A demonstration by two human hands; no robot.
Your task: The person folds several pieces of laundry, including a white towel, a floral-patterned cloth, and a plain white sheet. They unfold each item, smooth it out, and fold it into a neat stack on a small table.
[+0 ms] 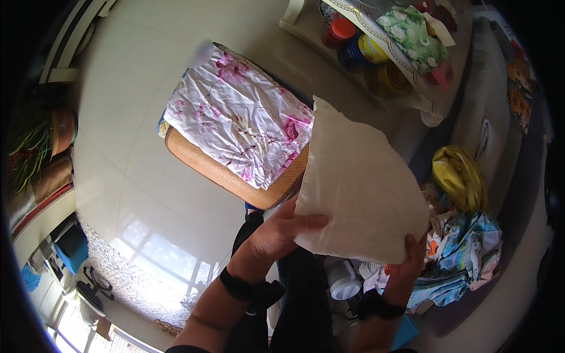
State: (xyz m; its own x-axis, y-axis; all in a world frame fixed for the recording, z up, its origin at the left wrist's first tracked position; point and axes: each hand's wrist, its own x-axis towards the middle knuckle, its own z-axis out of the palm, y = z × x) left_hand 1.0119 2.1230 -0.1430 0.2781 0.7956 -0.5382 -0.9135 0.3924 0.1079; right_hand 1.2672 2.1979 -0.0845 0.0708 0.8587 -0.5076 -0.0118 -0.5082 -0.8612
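A folded cream cloth [357, 189] with a slight sheen is held up between my two hands, its far corner raised to a point. My left hand [280, 229] grips its near left edge, thumb on top and fingers underneath. On the right, my right hand [411, 253] pinches the near corner, with the fingers partly hidden. Beyond my left hand, a creased white cloth with pink flowers [240, 114] lies on a woven rattan-like surface [220, 170] with rounded corners. The cream cloth overlaps that surface's right end in view.
A pile of crumpled fabrics [459, 260] and a yellow cloth bundle [459, 176] lie on the sofa at right. A table with lace-edged cover [388, 48] holds a green floral cloth [415, 37]; jars [342, 28] stand beneath. A white jug-like container [344, 282] is near my legs.
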